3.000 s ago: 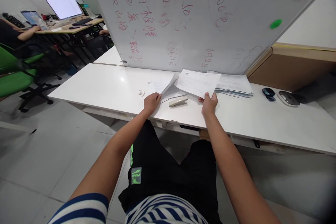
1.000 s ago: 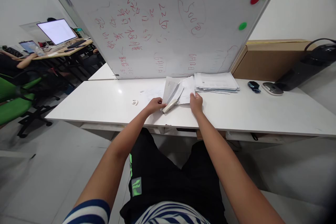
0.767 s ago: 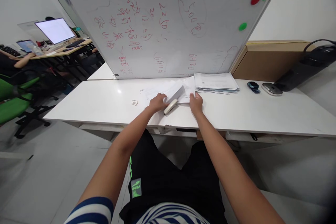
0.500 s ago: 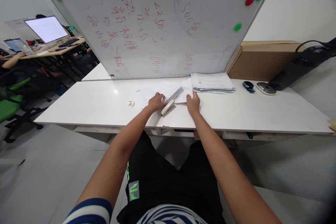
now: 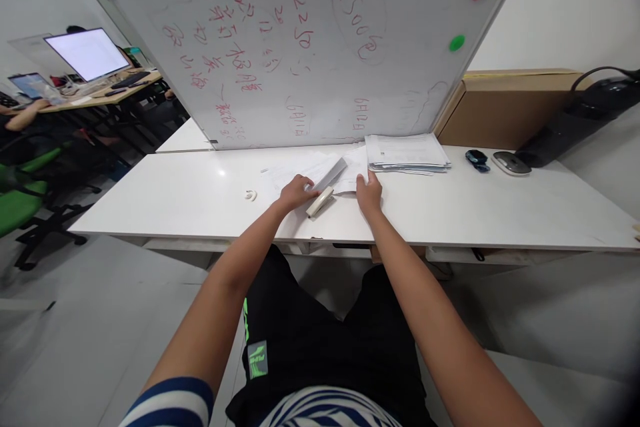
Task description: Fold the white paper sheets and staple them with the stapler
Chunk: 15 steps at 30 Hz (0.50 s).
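Note:
My left hand (image 5: 297, 191) is closed on the left part of some printed paper sheets (image 5: 356, 161), thumb and fingers at their near edge. One sheet's flap (image 5: 327, 175) stands raised and shaded beside its fingertips. A cream-coloured stapler (image 5: 320, 203) rests on the white desk just below and right of this hand, apart from the fingers as far as I can tell. My right hand (image 5: 369, 193) grips the right edge of the sheets between thumb and fingers. Behind it lies a neat stack of printed papers (image 5: 407, 152).
On the white desk (image 5: 200, 197) lies a small white curved object (image 5: 251, 195) to the left. At right are a dark watch-like item (image 5: 477, 160), a computer mouse (image 5: 511, 163), a black cylinder (image 5: 570, 121) and a cardboard box (image 5: 505, 110). A whiteboard (image 5: 320, 93) stands behind.
The raised paper flap beside my left hand has tilted and shows a broader face. Both hands keep nearly the same places. The view has shifted slightly.

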{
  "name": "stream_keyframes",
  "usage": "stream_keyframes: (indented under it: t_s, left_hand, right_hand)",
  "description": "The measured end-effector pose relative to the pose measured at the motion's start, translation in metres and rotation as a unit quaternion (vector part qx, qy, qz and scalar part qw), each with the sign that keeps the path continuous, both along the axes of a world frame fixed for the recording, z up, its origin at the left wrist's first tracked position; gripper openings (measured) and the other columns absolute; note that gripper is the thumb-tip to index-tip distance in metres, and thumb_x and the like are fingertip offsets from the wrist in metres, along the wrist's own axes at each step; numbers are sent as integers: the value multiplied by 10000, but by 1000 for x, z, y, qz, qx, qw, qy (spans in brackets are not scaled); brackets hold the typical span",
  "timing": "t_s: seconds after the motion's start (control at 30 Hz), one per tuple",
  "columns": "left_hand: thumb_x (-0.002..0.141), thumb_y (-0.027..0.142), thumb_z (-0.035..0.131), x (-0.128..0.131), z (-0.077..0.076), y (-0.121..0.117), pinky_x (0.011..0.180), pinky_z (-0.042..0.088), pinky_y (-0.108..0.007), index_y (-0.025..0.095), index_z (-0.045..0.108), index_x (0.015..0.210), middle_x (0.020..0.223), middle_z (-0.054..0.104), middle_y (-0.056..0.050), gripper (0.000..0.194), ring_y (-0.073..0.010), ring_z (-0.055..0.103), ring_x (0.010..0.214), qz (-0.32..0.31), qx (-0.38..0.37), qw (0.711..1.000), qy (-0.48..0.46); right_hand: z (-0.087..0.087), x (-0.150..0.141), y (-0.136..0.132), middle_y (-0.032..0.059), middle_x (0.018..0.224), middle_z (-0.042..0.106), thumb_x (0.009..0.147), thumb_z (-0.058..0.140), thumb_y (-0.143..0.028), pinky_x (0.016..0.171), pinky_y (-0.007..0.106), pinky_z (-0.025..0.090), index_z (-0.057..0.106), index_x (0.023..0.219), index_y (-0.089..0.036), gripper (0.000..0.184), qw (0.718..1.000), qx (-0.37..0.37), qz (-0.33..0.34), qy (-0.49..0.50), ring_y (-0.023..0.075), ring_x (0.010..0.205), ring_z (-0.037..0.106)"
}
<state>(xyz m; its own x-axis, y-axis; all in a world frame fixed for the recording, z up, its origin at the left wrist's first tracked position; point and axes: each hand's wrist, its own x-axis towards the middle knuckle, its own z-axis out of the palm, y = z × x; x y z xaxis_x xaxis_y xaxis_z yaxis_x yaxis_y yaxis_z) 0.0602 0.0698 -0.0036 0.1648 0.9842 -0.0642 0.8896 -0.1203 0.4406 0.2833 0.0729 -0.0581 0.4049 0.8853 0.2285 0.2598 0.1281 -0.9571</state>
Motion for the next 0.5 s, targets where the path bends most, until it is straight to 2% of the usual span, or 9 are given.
stream_keyframes:
  t_s: [0.23, 0.5]
  left_hand:
    - [756, 640, 579, -3, -2, -1, 778, 435, -275, 243, 608, 1087, 1214, 535, -50, 518, -194, 578, 933, 7, 2, 999, -35]
    - [878, 566, 416, -5, -5, 0, 786, 431, -281, 224, 613, 1037, 1182, 579, -66, 425, -211, 578, 968, 26, 12, 999, -44]
  right_hand:
    - [2, 0, -1, 69, 1146, 645, 821, 438, -323, 952, 389, 417, 596, 1170, -204, 401, 1000, -4, -6, 8, 227, 1039, 570]
    - [5, -1, -2, 78, 1188, 625, 841, 414, -328, 967, 365, 407, 571, 1207, -189, 422, 999, -38, 0, -9, 214, 1071, 557]
